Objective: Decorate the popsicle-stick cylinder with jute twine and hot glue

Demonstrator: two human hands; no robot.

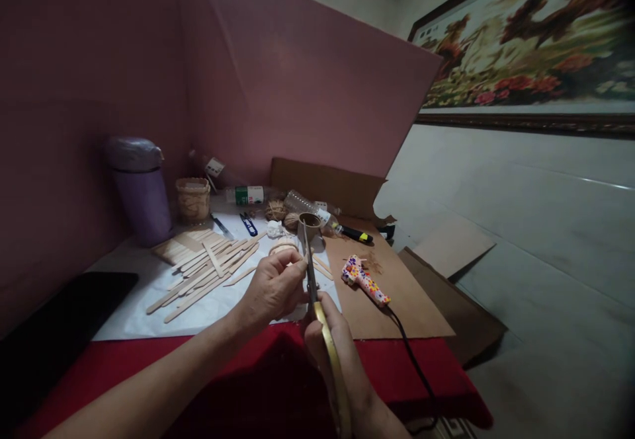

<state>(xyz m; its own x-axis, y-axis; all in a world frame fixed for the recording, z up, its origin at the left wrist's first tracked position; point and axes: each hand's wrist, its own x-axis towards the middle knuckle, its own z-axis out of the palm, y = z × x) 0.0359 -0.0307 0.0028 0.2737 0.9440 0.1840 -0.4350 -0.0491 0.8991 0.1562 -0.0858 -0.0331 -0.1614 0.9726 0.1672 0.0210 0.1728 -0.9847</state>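
My right hand (pixel 333 333) grips a pair of scissors (pixel 325 333) with yellow handles, their dark blades pointing away from me. Close beside the blades, my left hand (pixel 278 283) is closed in a pinch. What its fingers hold is too small and covered to make out. Just beyond that hand sits a round, pale, coiled object (pixel 284 246), partly hidden. Flat wooden craft sticks (pixel 198 283) lie in a loose pile to the left. Over on the right, a flower-patterned glue gun (pixel 366 280) rests on brown cardboard (pixel 401 303).
Behind the hands are twine balls (pixel 276 210), a tape roll (pixel 309 222), plastic bottles (pixel 302 204) and a utility knife (pixel 354 233). Blue thread snips (pixel 249 225), a small basket (pixel 193 199) and a purple bin (pixel 141 198) stand or lie left. The glue gun's cord (pixel 411 359) hangs over the edge.
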